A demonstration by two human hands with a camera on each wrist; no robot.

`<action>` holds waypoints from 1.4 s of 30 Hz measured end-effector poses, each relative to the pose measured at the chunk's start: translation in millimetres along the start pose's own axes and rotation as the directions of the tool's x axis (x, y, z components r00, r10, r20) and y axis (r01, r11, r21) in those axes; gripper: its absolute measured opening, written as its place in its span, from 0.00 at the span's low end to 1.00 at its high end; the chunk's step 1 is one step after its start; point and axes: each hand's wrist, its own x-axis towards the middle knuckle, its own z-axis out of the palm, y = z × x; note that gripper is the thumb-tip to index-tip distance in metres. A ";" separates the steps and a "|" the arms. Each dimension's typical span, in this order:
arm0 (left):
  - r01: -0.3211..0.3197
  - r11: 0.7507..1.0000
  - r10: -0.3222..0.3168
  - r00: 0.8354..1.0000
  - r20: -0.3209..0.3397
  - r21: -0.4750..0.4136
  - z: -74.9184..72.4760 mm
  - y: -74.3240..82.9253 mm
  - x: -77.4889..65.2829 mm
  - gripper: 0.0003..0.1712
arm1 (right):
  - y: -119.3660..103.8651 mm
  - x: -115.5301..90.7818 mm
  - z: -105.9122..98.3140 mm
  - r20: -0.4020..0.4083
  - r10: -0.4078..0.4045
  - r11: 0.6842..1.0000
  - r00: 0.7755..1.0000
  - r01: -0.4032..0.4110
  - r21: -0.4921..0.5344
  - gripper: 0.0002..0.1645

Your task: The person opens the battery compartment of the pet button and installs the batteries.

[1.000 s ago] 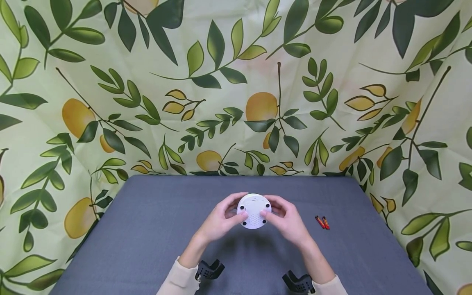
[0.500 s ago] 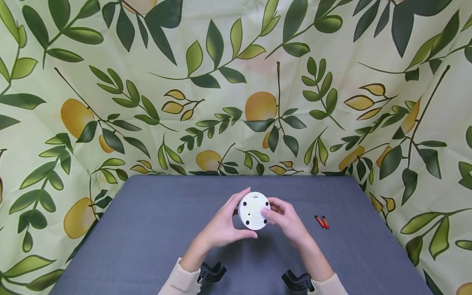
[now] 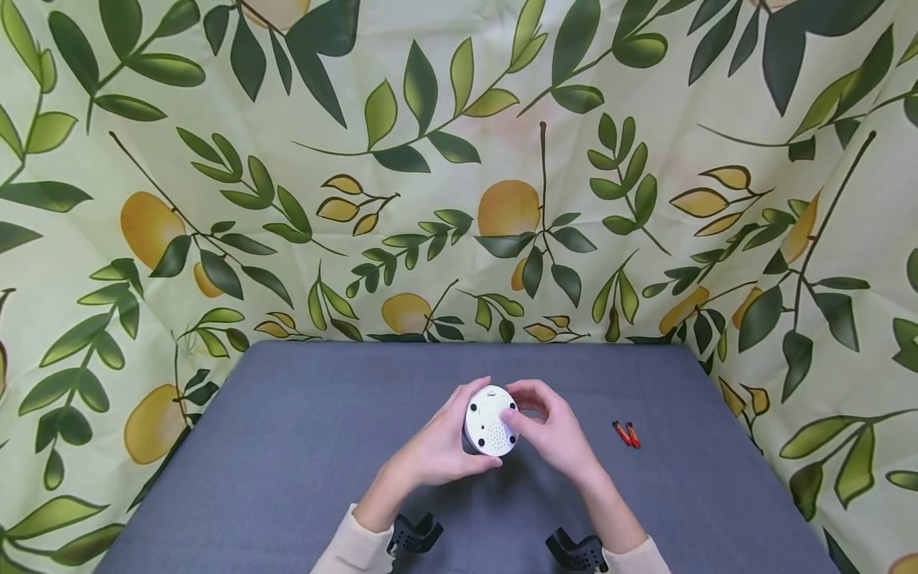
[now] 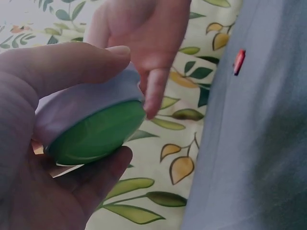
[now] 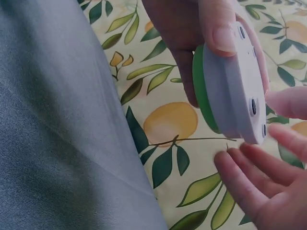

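Note:
A round white device (image 3: 492, 421) with a green face (image 4: 98, 134) is held above the table, its underside turned up. Small black feet, a patch of tiny holes and a small slot mark that underside. My left hand (image 3: 439, 442) grips it by the rim, thumb on one side and fingers on the other. At the device's right side is my right hand (image 3: 555, 426); its thumb touches the underside near the edge. In the right wrist view the right hand's other fingers (image 5: 235, 167) extend loosely beside the rim, not wrapped round it.
Two red and black batteries (image 3: 626, 434) lie on the grey table (image 3: 323, 414) to the right. A leaf-and-fruit patterned cloth (image 3: 430, 199) stands behind and at both sides. Black camera mounts (image 3: 416, 532) sit at both wrists.
My left thumb has come off the underside and gone to the lower rim. The device has turned and tilted slightly. My right fingers have loosened from the rim, thumb still on the underside.

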 end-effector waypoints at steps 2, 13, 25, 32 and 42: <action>-0.007 1.000 0.007 1.000 0.010 0.002 1.9 0.0 0.1 0.60 | -0.9 -1.6 0.5 -0.024 -0.041 0.999 0.999 0.041 -0.005 0.21; -0.022 1.000 0.023 0.998 0.051 -0.013 9.0 1.9 -1.4 0.59 | 0.5 -5.8 2.8 -0.003 -0.121 0.991 0.993 0.121 -0.053 0.17; -0.031 0.998 0.028 0.997 0.066 0.045 6.8 2.4 -0.1 0.60 | 1.5 -3.1 3.5 0.023 -0.135 0.988 0.991 0.137 -0.073 0.13; -0.052 0.997 0.049 0.997 0.063 0.056 6.4 0.5 1.2 0.60 | 1.1 -2.5 6.0 0.007 -0.121 0.989 0.993 0.121 -0.090 0.12; 0.003 1.000 -0.003 0.999 0.037 0.007 4.1 0.8 1.4 0.60 | -1.1 -1.1 11.8 -0.074 -0.083 0.990 0.994 0.074 -0.118 0.17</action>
